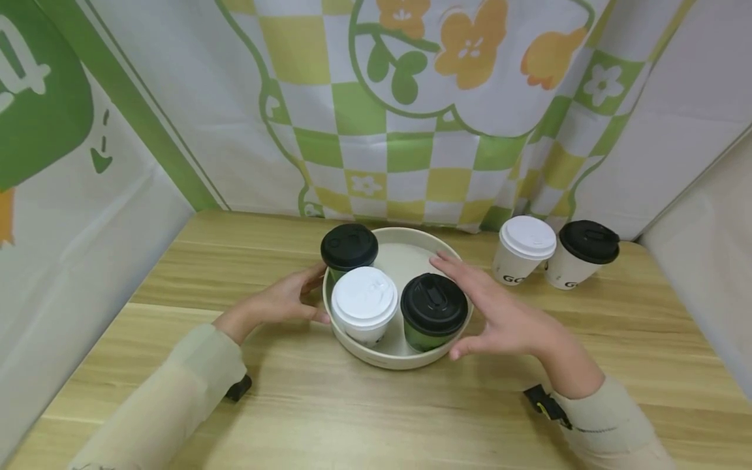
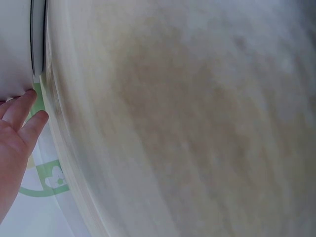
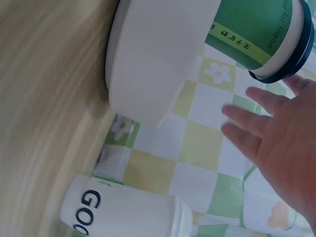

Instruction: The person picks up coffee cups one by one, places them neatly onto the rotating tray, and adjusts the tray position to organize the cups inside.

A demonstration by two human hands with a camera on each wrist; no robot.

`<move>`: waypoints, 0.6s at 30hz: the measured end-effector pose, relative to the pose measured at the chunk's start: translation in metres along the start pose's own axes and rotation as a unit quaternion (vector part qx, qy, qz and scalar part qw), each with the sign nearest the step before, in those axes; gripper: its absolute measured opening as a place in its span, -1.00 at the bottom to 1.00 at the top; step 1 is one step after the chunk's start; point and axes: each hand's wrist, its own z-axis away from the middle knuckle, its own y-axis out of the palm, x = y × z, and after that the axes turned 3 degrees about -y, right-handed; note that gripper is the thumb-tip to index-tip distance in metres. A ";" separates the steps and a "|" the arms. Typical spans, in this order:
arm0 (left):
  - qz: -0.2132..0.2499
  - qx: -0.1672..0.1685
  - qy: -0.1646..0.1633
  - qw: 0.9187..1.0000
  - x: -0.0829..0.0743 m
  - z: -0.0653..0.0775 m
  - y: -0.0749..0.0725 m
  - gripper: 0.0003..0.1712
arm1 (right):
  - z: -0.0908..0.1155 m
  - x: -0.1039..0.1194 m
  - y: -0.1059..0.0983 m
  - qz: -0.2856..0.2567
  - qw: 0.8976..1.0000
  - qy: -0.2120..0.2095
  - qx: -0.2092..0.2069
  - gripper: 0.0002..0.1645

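Observation:
In the head view a round cream tray (image 1: 388, 363) sits on the wooden table. It holds a green cup with a black lid (image 1: 349, 247) at the back left, a white cup with a white lid (image 1: 364, 299) at the front left, and another green cup with a black lid (image 1: 435, 307) on the right. My left hand (image 1: 284, 299) is at the tray's left side, thumb and fingers spread, fingertips right at its wall in the left wrist view. Beside the right rim my right hand (image 1: 499, 320) is spread, its fingers extended past the right green cup (image 3: 252, 29) with nothing gripped.
At the back right of the table (image 1: 352, 418) stand a white cup with a white lid (image 1: 525, 251) and a white cup with a black lid (image 1: 581, 256), side by side. A checked, flowered curtain (image 1: 411, 150) hangs right behind the table, with pale cloth walls on both sides.

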 end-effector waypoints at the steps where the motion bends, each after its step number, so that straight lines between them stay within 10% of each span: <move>1: 0.000 0.000 0.000 1.000 0.000 0.000 0.000 0.27 | 0.000 0.001 -0.001 0.018 1.000 0.004 0.002 0.47; 18: 0.002 0.000 0.006 1.000 -0.002 0.000 0.000 0.26 | 0.003 0.013 -0.010 0.228 0.969 0.088 0.029 0.66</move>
